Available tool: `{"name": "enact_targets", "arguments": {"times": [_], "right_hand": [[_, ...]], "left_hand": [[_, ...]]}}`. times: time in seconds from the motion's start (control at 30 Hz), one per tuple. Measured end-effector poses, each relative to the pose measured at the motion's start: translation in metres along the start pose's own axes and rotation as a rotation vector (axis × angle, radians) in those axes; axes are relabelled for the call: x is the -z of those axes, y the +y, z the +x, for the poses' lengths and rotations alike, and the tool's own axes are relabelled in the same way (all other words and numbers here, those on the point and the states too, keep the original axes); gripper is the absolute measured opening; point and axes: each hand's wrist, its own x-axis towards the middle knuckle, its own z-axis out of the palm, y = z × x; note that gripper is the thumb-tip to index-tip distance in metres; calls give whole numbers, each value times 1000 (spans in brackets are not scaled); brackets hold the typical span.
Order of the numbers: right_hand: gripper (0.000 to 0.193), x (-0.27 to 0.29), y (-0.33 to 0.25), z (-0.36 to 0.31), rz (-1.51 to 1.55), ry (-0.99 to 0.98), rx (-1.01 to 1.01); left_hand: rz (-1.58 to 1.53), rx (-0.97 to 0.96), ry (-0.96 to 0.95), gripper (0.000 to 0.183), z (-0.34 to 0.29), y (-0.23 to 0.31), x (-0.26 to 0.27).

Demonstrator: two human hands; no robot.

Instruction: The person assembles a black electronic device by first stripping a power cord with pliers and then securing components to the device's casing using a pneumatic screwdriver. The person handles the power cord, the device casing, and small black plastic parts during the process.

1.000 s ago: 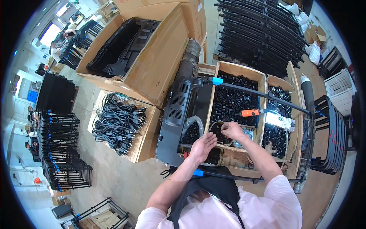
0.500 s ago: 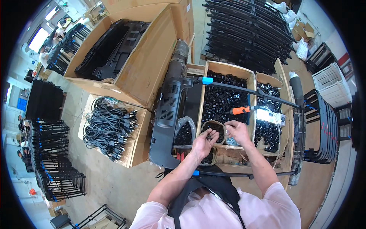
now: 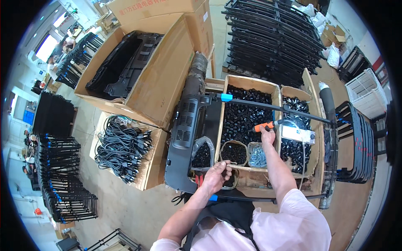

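My right hand (image 3: 268, 136) is closed around the orange handle of a power screwdriver (image 3: 257, 127), whose bright tip points right over the wooden parts box. Just in front of the round tub of small dark screws (image 3: 233, 153), my left hand (image 3: 216, 177) is held with its fingers curled in; what lies inside is hidden. Right of that tub stands a square container of silvery screws (image 3: 257, 155). A black frame (image 3: 268, 102) with blue corner pieces lies across the box, joined to a dark vented panel (image 3: 183, 125) on the left.
Black plastic parts (image 3: 247, 113) fill the wooden box's large compartment. A white box (image 3: 298, 134) lies on its right side. Bundled black cables (image 3: 123, 146) sit at the left below a big carton (image 3: 155, 75). Stacked black frames (image 3: 272, 42) stand behind; more frames (image 3: 356, 142) stand right.
My right hand has left the screw tub and taken hold of the screwdriver. My left hand has drawn back toward me, and its open palm has curled shut.
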Motion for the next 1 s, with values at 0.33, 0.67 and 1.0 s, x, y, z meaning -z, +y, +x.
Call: {"name": "enact_targets", "arguments": {"times": [0.33,0.67,1.0], "right_hand": [[50,-64,-21,-42,-335,-82,436],[46,-44,-38,-40,-225,-96,162],[53,25,-185,-168,358,-511,334]], "left_hand": [[-20,-40,96,24,-24,8,16],[-71,-28,71,20,-16,26,19],[-320,-64,49,25,12,65,34]]}}
